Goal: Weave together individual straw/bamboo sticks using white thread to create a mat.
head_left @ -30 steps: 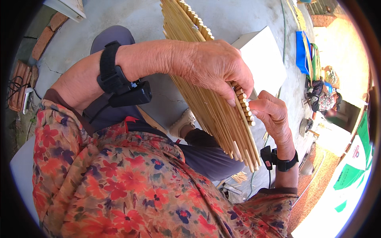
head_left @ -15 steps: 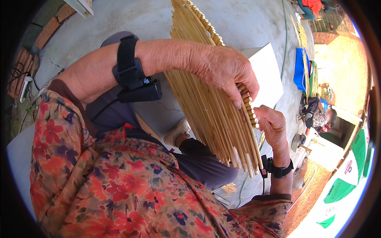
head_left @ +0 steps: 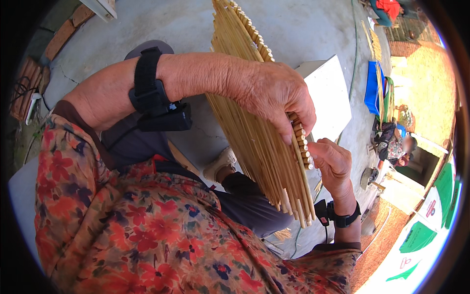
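A mat of straw-coloured reed stalks (head_left: 259,142), laid side by side, slants from the top middle down toward my lap. Its cut round ends line the right edge. My left hand (head_left: 281,93) reaches over the mat and is closed on that edge, thumb on the near face and fingers over the stalk ends. Just to the right, my right hand (head_left: 334,164) has its thumb and forefinger pressed together against the lowest stalk ends. Whatever is between those fingertips is too small to make out. Each wrist wears a black strap with a small device.
Beyond the mat stands a white box-like block (head_left: 328,95) on the grey concrete floor (head_left: 161,22). A green hose (head_left: 356,44) runs along the floor. Farther right are a blue container (head_left: 374,88) and a seated person (head_left: 394,144). Bricks (head_left: 61,39) lie at the far left.
My left hand has shifted slightly down and left along with the mat's edge. The stalks' lower tips have dropped a little. My right hand stays close to the edge, its fingers bent more.
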The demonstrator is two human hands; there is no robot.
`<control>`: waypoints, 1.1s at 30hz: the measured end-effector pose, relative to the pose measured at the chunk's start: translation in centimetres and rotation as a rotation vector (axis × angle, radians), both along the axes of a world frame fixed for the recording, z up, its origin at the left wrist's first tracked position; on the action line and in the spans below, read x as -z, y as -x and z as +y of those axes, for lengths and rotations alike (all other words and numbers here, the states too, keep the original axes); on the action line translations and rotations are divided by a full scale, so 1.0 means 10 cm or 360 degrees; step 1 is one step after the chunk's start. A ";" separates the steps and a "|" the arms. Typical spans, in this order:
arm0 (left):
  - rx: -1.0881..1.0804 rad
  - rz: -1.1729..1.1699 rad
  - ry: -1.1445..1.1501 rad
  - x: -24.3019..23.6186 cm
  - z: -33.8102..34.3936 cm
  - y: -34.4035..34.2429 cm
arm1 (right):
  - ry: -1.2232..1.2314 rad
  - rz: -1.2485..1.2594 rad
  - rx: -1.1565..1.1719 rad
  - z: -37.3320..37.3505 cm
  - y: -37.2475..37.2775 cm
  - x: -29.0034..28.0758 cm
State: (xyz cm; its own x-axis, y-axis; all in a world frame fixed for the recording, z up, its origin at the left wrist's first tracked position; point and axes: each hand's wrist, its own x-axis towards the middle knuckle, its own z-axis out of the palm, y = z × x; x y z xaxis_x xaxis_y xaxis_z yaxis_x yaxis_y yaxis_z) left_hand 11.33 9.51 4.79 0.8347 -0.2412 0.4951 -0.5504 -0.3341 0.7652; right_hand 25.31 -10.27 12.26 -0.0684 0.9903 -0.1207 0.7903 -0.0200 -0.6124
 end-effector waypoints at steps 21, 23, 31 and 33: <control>0.0013 -0.0100 -0.0031 0.08 -0.09 0.12 | -0.0122 -0.0129 -0.0336 0.12 0.16 0.02; -0.0017 -0.0156 -0.0024 0.11 -0.09 0.12 | -0.0098 -0.0138 -0.0325 0.14 0.17 0.02; -0.0047 -0.0071 -0.0088 0.05 -0.07 -0.08 | -0.0105 -0.0158 -0.0129 0.03 0.09 0.00; -0.0075 -0.0080 -0.0104 0.07 -0.09 -0.11 | -0.0036 -0.0174 -0.0068 0.04 0.06 -0.04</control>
